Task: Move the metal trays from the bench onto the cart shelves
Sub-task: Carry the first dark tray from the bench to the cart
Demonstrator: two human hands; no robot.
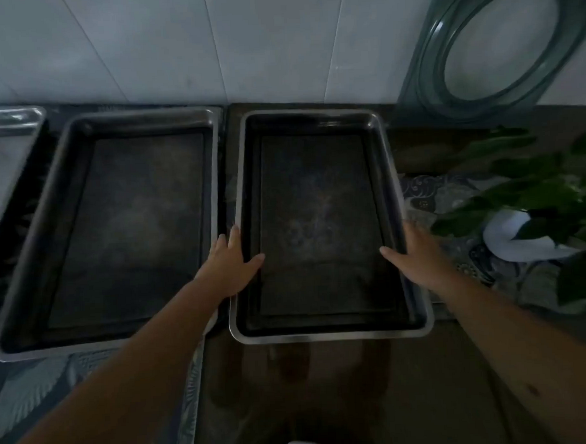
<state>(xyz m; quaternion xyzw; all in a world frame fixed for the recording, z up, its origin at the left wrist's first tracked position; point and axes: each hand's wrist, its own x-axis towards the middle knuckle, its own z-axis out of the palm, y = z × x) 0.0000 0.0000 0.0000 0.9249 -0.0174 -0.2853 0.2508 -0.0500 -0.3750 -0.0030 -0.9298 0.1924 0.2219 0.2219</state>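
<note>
Dim bench point(325, 388) against tiled wall: three metal trays remain, cart unseen. Your left hand point(231, 261) and right hand point(410, 250) grip the right tray point(326, 334), fingers curled over its side rims.

trays point(330, 336) side by side, plant point(535, 191) right

Both forearms are bare to the frame's edge, with no sleeves in sight. The left hand point(229, 263) and right hand point(412, 248) wear no gloves, rings or watch. A small dark mark sits on the right forearm.
</note>
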